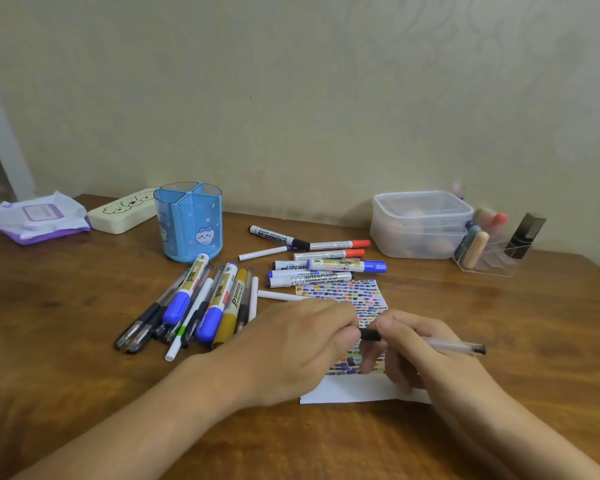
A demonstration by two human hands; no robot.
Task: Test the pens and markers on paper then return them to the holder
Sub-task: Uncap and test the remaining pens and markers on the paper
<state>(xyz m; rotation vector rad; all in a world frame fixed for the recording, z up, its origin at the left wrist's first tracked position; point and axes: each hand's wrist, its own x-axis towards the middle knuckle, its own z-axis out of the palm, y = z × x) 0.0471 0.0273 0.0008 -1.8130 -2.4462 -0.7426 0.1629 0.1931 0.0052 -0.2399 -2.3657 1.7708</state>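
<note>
- the right hand (pixel 420 351) holds a clear gel pen (pixel 454 346) over the paper (pixel 347 296), fingers (pixel 388 329) curled round its barrel, the pen's back end pointing toward the right edge of the table (pixel 84 393).
- the left hand (pixel 291 348) meets it from the left, fingers pinching the pen's black cap (pixel 370 334) at the writing end; whether the cap is fully seated cannot be told.
- the paper lies near the front edge, about mid-table, covered in rows of small coloured strokes with a bare white strip nearest the person.
- a pile of pens and markers (pixel 194 306) lies to the left of the paper, fanned out toward the front edge.
- a second group of whiteboard markers (pixel 319 263) lies just behind the paper, mostly parallel to the back edge.
- the blue holder (pixel 189 223) stands upright behind the left pile, toward the back edge, its compartments showing no pens.
- along the back edge: a cream pencil case (pixel 122 211) and a tissue pack (pixel 40 218) at the back left corner, a clear lidded box (pixel 421 225) and a clear organiser (pixel 492 247) to the right.
</note>
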